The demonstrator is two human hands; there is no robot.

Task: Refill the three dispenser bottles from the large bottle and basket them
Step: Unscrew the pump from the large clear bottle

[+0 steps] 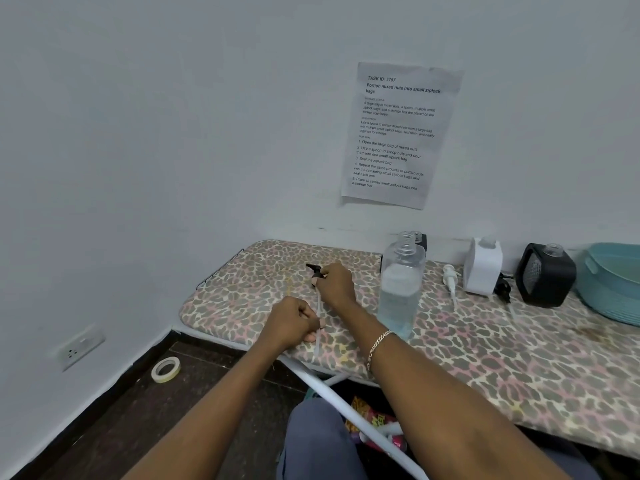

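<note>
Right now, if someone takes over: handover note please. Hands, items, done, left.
Right hand: closed on the black pump head.
Left hand: pinching that pump's dip tube over the ironing board.
Large clear bottle: upright, uncapped, part full of bluish liquid.
White dispenser and black dispenser: open, standing near the wall; a third bottle sits partly hidden behind the large one.
White pump: lying loose beside the white dispenser.
Teal basket: at the right edge, no bottles visible inside.
Done: pumps off. Fill levels unreadable.
Left: pouring if needed, recapping, basketing.
</note>
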